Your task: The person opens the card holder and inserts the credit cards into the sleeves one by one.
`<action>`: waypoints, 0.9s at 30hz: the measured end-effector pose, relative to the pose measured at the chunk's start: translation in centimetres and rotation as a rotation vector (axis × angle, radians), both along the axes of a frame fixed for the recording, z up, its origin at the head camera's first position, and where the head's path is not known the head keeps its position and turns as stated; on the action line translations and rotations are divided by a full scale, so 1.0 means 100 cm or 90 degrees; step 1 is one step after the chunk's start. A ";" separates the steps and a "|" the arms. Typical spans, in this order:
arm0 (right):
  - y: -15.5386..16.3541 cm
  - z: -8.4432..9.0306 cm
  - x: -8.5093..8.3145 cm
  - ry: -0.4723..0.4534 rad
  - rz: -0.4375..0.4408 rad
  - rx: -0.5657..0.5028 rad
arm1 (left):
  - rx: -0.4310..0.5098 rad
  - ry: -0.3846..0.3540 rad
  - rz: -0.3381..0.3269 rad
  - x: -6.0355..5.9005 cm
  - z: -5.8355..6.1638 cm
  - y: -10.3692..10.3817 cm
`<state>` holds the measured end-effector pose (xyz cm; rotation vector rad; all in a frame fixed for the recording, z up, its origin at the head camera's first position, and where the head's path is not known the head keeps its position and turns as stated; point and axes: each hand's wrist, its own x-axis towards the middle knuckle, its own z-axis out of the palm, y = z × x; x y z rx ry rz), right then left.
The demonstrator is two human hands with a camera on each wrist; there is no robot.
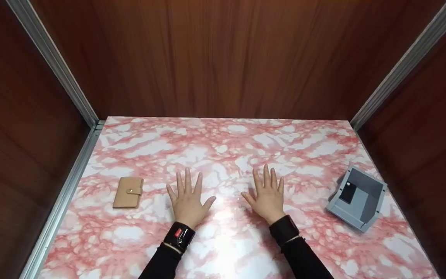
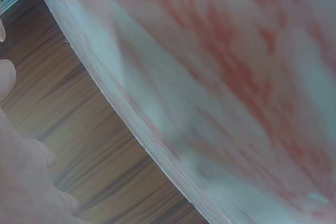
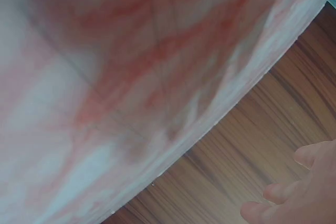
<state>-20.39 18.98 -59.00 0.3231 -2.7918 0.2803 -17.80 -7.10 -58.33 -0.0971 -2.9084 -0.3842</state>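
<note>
Both hands lie flat, palms down, on a pink-and-white marbled table point(image 1: 223, 147), fingers spread and straight. My left hand point(image 1: 187, 199) rests near the table's middle, holding nothing. A tan snap wallet point(image 1: 128, 192) lies closed a short way to its left. My right hand point(image 1: 267, 195) rests beside the left one, also holding nothing. Well to its right sits a grey plastic bin point(image 1: 358, 197), tilted, with a dark card inside. In the wrist views only blurred tabletop point(image 2: 220, 77), wood wall and edges of the fingers point(image 3: 310, 156) show.
Dark wood panels wall the table at the back and both sides, with metal corner rails point(image 1: 72, 89). Both wrists wear black bands over dark sleeves point(image 1: 300, 259). Bare marbled surface stretches behind the hands to the back wall.
</note>
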 end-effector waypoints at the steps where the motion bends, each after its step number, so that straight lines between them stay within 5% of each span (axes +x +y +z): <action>1: -0.001 0.000 0.000 -0.001 0.001 -0.002 | 0.000 0.000 0.000 0.000 0.000 0.000; 17: -0.019 0.006 0.005 -0.043 0.014 -0.025 | 0.000 0.019 0.020 0.003 -0.002 -0.008; 27: -0.049 0.007 0.004 0.005 0.071 -0.090 | 0.045 0.007 0.027 -0.001 0.006 -0.039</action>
